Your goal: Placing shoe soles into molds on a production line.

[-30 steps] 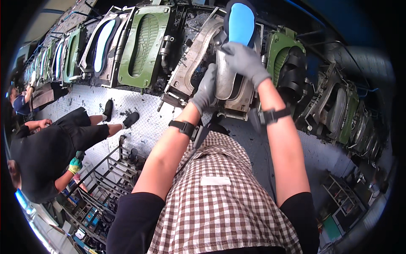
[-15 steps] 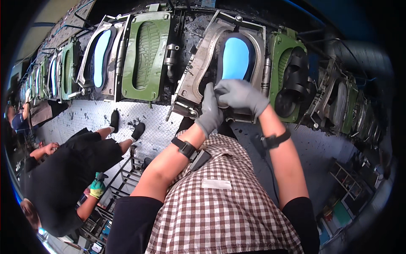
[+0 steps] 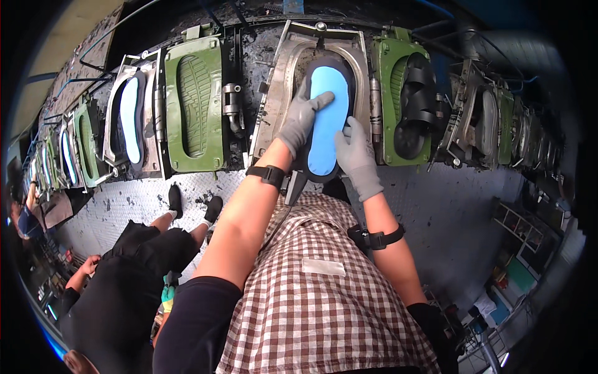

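Note:
A dark shoe sole with a bright blue top (image 3: 328, 121) is raised and tilted over the open metal mould (image 3: 272, 103) in front of me. My left hand (image 3: 300, 121), in a grey glove, grips the sole's left edge, its thumb lying across the blue surface and its fingers hidden underneath. At the right edge, lower down, my grey-gloved right hand (image 3: 358, 153) holds the sole's side with thumb and fingers; part of its grip is hidden. Right of the mould, black strapped footwear (image 3: 416, 106) rests on a green mould plate (image 3: 389, 93).
Another green mould plate (image 3: 194, 106) with a tread pattern lies to the left. Beyond it, a metal mould holds a blue-topped sole (image 3: 130, 118). More moulds curve away on both sides. A person in black (image 3: 118, 293) is close at my left, above the metal floor (image 3: 152, 196).
The blue-topped sole has come up out of the mould toward me. My left hand has moved up along its left edge, and my right hand has shifted down to its right side.

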Action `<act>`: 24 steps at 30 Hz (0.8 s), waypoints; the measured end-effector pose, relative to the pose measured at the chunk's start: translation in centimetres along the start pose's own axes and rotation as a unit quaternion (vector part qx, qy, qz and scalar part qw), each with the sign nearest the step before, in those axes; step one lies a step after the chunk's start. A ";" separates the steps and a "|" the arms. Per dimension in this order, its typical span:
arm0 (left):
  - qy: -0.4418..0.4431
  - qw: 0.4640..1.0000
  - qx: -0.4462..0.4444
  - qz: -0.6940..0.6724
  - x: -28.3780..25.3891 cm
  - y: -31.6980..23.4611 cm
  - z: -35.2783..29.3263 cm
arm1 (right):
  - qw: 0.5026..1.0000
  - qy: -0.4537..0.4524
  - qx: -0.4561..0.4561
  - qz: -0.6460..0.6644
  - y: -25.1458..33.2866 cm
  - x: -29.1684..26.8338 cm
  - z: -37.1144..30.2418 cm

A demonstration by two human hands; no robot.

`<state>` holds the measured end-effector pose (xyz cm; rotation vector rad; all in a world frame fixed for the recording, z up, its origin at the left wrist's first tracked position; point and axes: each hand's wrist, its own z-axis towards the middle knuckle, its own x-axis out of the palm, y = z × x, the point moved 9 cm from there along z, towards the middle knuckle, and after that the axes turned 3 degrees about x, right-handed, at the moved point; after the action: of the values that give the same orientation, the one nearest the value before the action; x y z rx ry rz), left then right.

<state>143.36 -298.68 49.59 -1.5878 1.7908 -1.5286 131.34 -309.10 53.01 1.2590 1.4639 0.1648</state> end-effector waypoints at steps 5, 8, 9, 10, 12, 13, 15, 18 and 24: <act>-0.001 0.999 0.001 -0.040 0.2 -0.6 -0.5 | 0.994 0.041 0.065 0.081 -1.2 0.3 0.4; -0.038 0.998 0.038 -0.019 0.9 -1.1 2.0 | 0.990 -0.060 -0.014 0.125 -0.9 -0.4 2.8; -0.067 0.996 0.057 -0.011 1.1 -1.3 3.0 | 0.984 -0.115 -0.049 0.130 -0.7 -1.3 4.1; -0.089 0.991 0.073 -0.072 1.0 -1.4 3.8 | 0.986 -0.139 -0.087 0.042 1.0 -2.2 5.4; -0.121 0.989 0.083 -0.024 0.8 -1.6 4.5 | 0.985 -0.128 -0.118 -0.009 2.5 -3.1 7.1; -0.136 0.987 0.089 0.002 0.9 -1.5 4.4 | 0.985 -0.121 -0.121 -0.026 2.6 -3.4 7.4; -0.135 0.982 0.105 0.077 1.5 -1.6 3.0 | 0.991 -0.081 -0.096 -0.047 1.6 -3.9 6.8; -0.192 0.935 0.070 0.290 0.3 0.6 0.2 | 0.994 -0.050 -0.093 -0.005 1.7 -7.5 4.6; -0.040 0.772 0.270 0.574 15.8 -2.3 -2.6 | 0.941 -0.203 -0.083 0.258 -8.7 -19.5 1.8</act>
<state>137.08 -310.43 58.87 -0.1146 1.5072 -1.0927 123.38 -328.23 58.64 1.4139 0.7324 0.3467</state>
